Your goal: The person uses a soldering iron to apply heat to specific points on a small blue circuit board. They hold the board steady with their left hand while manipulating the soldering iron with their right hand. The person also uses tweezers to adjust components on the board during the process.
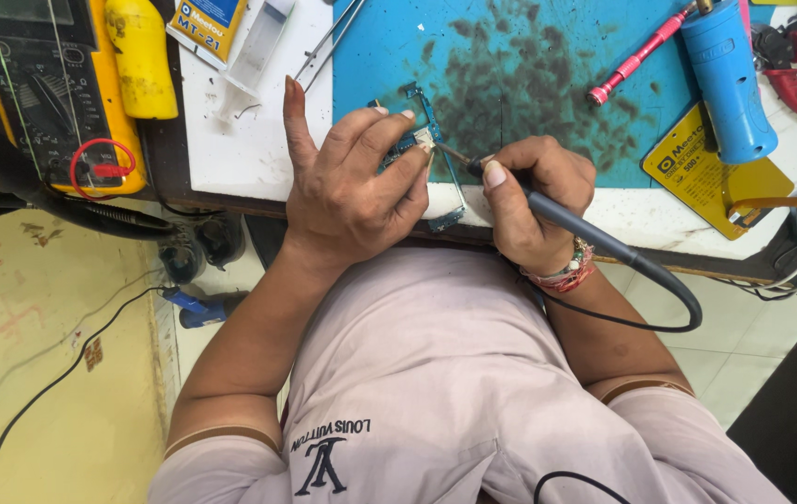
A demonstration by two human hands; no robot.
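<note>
Left hand (347,191): fingers curled down onto a blue circuit board (422,149), pinning it flat; index finger raised free.
Right hand (534,201): closed in a pen grip round a dark soldering iron (562,217), tip meeting the board just beside the left fingertips (425,142).
Circuit board: at the near edge of the table (249,149), partly on a stained blue work mat (510,84).
Iron's cable (669,313): loops off the table edge toward the lap.
Nearby: yellow multimeter (39,84), tweezers (328,37), pink screwdriver (636,56), blue cylindrical tool (730,79), red pliers (795,65).
Handling, as a judgement: brace both wrists on the table edge, keep the holding fingers off the hot tip, leave the cable slack.
</note>
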